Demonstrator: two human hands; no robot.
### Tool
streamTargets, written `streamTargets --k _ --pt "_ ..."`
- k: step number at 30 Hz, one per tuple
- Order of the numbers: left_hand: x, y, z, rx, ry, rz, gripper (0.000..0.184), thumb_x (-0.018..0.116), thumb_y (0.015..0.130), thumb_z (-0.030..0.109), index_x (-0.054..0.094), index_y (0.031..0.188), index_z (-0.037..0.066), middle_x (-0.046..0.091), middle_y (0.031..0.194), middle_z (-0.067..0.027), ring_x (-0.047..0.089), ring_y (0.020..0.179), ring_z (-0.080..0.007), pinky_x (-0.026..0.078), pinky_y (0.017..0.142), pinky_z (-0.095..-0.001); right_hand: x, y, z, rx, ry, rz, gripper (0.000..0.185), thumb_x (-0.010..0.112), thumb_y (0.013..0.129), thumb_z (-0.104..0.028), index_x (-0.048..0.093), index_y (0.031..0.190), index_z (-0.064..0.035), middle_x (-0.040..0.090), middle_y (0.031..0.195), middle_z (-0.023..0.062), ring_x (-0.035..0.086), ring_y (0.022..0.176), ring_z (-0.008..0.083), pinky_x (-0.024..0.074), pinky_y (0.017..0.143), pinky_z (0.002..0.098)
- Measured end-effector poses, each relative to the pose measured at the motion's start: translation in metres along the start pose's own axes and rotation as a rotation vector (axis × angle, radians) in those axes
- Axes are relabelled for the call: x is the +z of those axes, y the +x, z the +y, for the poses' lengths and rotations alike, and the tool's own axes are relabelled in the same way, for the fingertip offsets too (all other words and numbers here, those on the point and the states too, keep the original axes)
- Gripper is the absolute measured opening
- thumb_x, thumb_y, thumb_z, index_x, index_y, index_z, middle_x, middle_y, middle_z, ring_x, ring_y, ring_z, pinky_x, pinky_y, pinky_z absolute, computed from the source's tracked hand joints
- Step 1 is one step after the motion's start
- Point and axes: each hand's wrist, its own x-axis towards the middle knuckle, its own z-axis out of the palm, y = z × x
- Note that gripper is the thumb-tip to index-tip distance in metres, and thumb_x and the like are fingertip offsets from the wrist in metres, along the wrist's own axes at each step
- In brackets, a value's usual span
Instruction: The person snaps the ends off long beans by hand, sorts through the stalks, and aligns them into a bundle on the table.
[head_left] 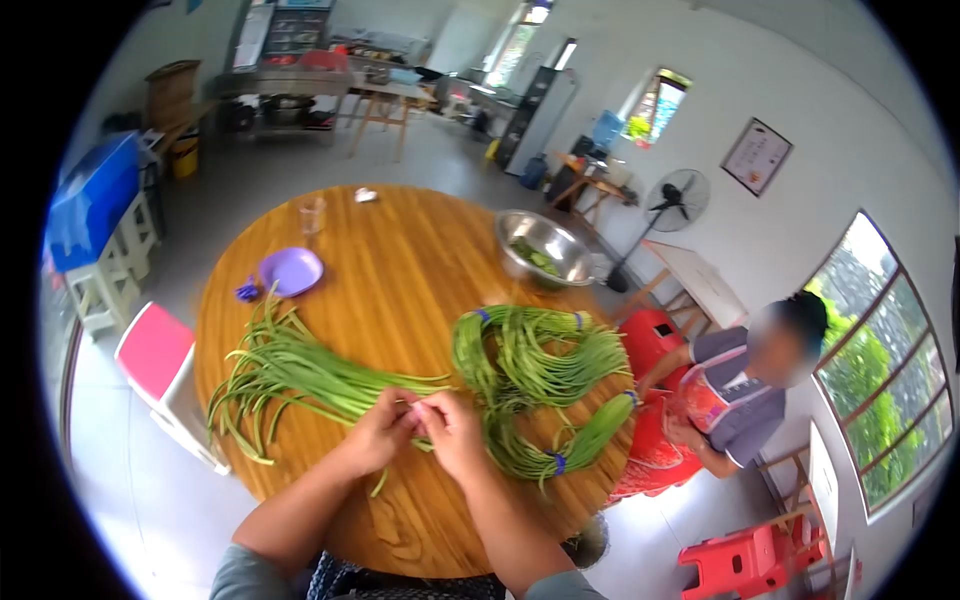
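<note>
My left hand (376, 432) and my right hand (453, 432) meet at the fingertips over the round wooden table (400, 260). Both are closed in a pinch; what lies between the fingers is too small to name. Loose long green stalks (325, 375) spread to the left, their ends reaching just behind my hands. Right of my hands lie curved green bundles (530, 345) with purple-blue bands, and a lower bundle (590, 435) also banded. One short green piece (379, 484) rests below my left hand.
A purple plate (291, 272), a clear cup (312, 215) and a steel bowl (545, 247) with green pieces stand on the table. A person (735, 385) in a red apron sits at the right. A pink-seated chair (158, 355) is at the left.
</note>
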Motion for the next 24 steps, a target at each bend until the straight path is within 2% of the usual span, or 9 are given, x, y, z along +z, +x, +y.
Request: streamTargets --k 3,7,9,14,15,17,18,21,24 --pt "-0.001 -0.003 0.006 -0.073 0.085 -0.019 0.013 0.054 0.105 0.018 0.054 0.113 0.007 0.061 0.090 -0.0021 0.052 0.076 -0.0089 0.044 0.066 -0.0244 -0.003 -0.002 0.008 -0.122 -0.193 0.187 0.012 0.070 0.094 -0.011 0.065 0.093 -0.0007 0.068 0.081 0.0106 0.066 0.072 0.0198 0.0510 0.064 0.0329" --pt "0.001 -0.004 0.018 -0.141 0.401 -0.004 0.017 0.056 0.104 0.019 0.061 0.100 0.003 0.063 0.082 -0.0029 0.057 0.077 -0.0116 0.048 0.072 -0.0274 -0.011 -0.007 0.003 0.036 -0.124 0.178 0.012 0.069 0.097 -0.014 0.064 0.097 -0.0024 0.063 0.079 0.0011 0.055 0.067 0.0057 0.0454 0.060 0.0226" --pt "0.002 -0.003 0.019 -0.094 0.417 0.046 0.019 0.057 0.103 0.020 0.063 0.094 0.003 0.063 0.078 -0.0039 0.056 0.076 -0.0120 0.048 0.071 -0.0284 -0.014 -0.010 0.001 0.155 0.065 0.115 0.014 0.069 0.097 -0.014 0.063 0.102 -0.0022 0.062 0.078 0.0005 0.055 0.068 0.0053 0.0442 0.060 0.0217" --pt "0.002 -0.005 0.015 -0.097 0.360 0.007 0.013 0.058 0.101 0.013 0.061 0.096 0.002 0.064 0.081 -0.0062 0.060 0.076 -0.0161 0.050 0.072 -0.0306 -0.021 -0.010 0.001 0.212 0.263 0.016 0.012 0.067 0.097 -0.013 0.061 0.098 -0.0031 0.058 0.074 0.0006 0.051 0.063 0.0079 0.0420 0.059 0.0232" --pt "0.006 -0.009 0.029 0.043 0.329 -0.062 0.010 0.059 0.101 0.011 0.062 0.097 0.002 0.065 0.083 -0.0063 0.060 0.079 -0.0154 0.050 0.074 -0.0303 -0.022 -0.010 0.005 0.216 0.261 0.023 0.012 0.067 0.097 -0.013 0.061 0.098 -0.0031 0.058 0.074 0.0006 0.051 0.063 0.0079 0.0420 0.059 0.0232" --pt "0.008 -0.012 0.037 0.175 0.296 -0.155 0.007 0.060 0.100 0.008 0.063 0.098 0.002 0.065 0.086 -0.0064 0.060 0.082 -0.0148 0.050 0.077 -0.0301 -0.021 -0.014 0.019 0.555 1.096 -0.133 0.011 0.065 0.099 -0.013 0.058 0.098 -0.0045 0.059 0.082 0.0034 0.047 0.063 0.0106 0.0422 0.064 0.0246" --pt "0.006 -0.012 0.037 0.248 0.324 -0.193 0.006 0.060 0.100 0.006 0.063 0.098 0.001 0.066 0.086 -0.0076 0.061 0.082 -0.0153 0.050 0.077 -0.0306 -0.020 -0.012 0.021 0.500 1.160 -0.234 0.010 0.065 0.099 -0.015 0.059 0.097 -0.0061 0.059 0.082 0.0039 0.045 0.063 0.0119 0.0410 0.066 0.0254" --pt "-0.003 -0.009 0.036 0.315 0.369 -0.192 0.008 0.059 0.101 0.007 0.063 0.098 0.001 0.065 0.086 -0.0062 0.061 0.081 -0.0159 0.050 0.076 -0.0300 -0.020 -0.008 0.016 0.551 1.041 -0.099 0.010 0.065 0.099 -0.016 0.060 0.097 -0.0070 0.061 0.083 0.0035 0.046 0.063 0.0116 0.0406 0.064 0.0246" --pt "-0.001 -0.005 0.024 0.096 0.336 -0.096 0.009 0.058 0.102 0.011 0.062 0.100 0.003 0.063 0.084 -0.0047 0.059 0.078 -0.0169 0.049 0.075 -0.0292 -0.016 -0.008 0.010 0.519 0.993 0.029 0.008 0.066 0.098 -0.014 0.062 0.095 -0.0080 0.060 0.082 0.0013 0.049 0.065 0.0097 0.0383 0.058 0.0236"
